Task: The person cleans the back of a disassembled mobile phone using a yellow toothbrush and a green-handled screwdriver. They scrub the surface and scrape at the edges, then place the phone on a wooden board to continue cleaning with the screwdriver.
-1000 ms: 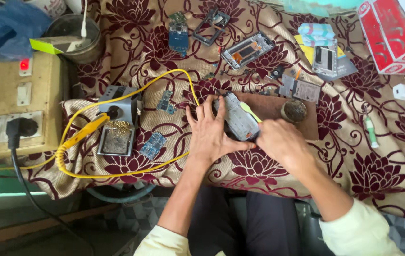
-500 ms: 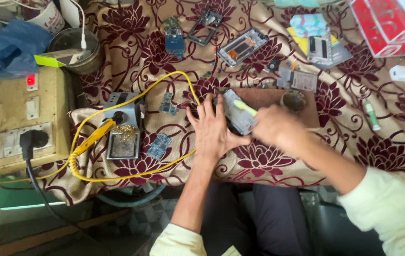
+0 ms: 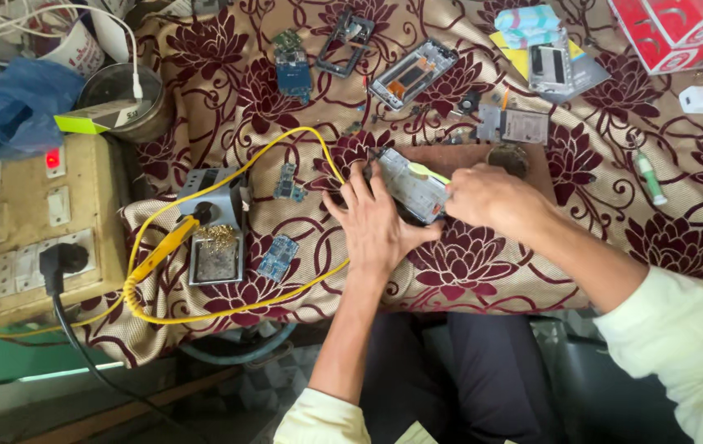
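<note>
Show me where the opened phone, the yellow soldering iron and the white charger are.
opened phone (image 3: 410, 185): head view, on its exposed inner frame.
yellow soldering iron (image 3: 162, 247): head view, on its handle.
white charger (image 3: 702, 99): head view, on its body.

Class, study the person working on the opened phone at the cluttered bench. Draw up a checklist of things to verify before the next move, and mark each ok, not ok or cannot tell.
1. Opened phone steadied: the left hand lies flat against it. Ok.
2. Right hand grips the phone's right end: ok; whether it holds a tool, cannot tell.
3. Phone rests on the brown mat: ok.
4. Yellow soldering iron parked at its stand, away from both hands: ok.
5. Yellow cable loops close to the left hand: not ok.
6. Loose circuit boards scattered on the cloth: not ok.
</note>
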